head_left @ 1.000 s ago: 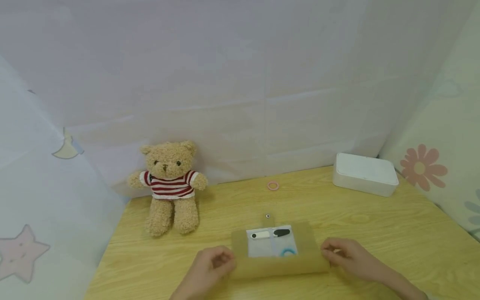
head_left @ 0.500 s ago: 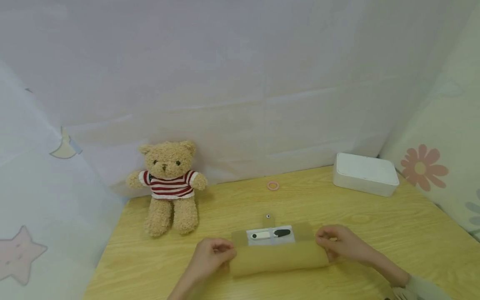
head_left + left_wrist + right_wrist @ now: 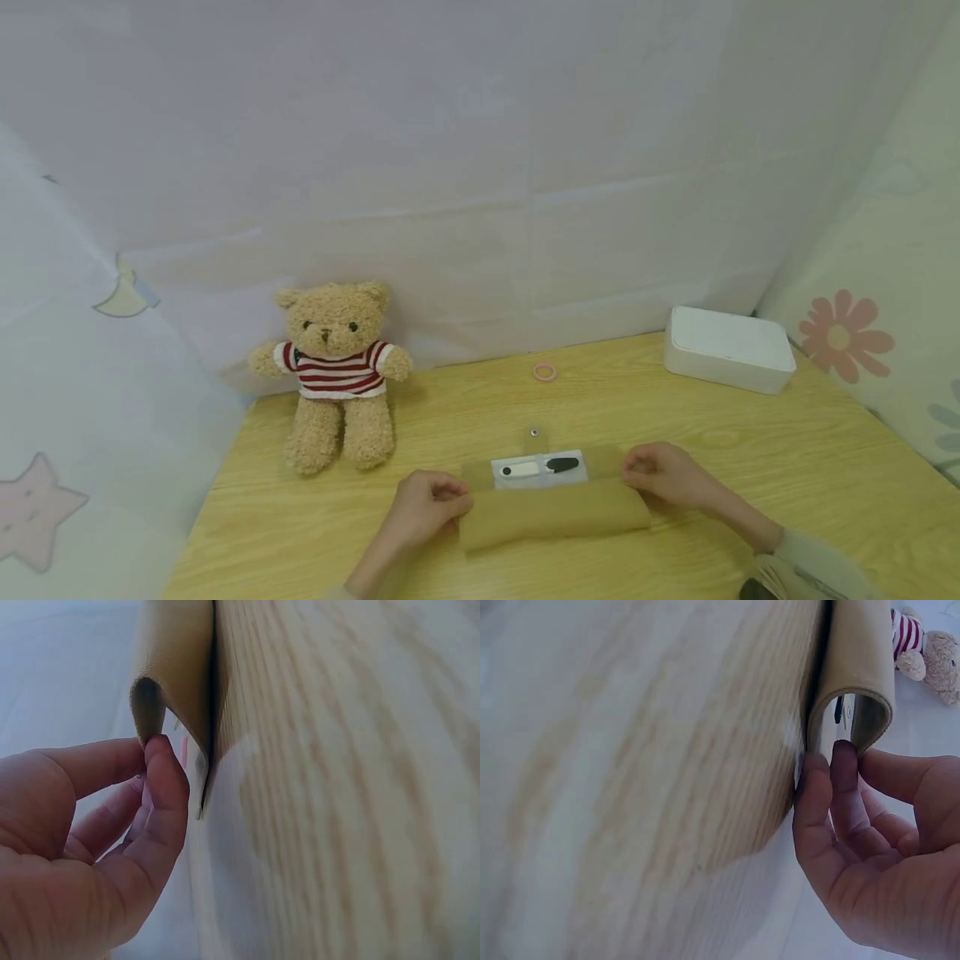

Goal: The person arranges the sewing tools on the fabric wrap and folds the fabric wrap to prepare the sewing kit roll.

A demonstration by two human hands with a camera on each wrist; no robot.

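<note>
Wooden table (image 3: 450, 417): teddy (image 3: 341, 375), pink ring (image 3: 544, 380), white box (image 3: 730, 348), tan pouch (image 3: 555, 514).

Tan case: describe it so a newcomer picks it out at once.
On the wooden table, look at the near side, between the left hand and right hand. There lies the tan case, partly folded over; unlike the pink ring beyond, it is pinched by fingers.

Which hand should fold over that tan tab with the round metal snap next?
Probably the right hand, narrowly: it sits farther forward, nearer level with the tan tab. The left hand could steady the tan leathery case, which both pinch.
</note>
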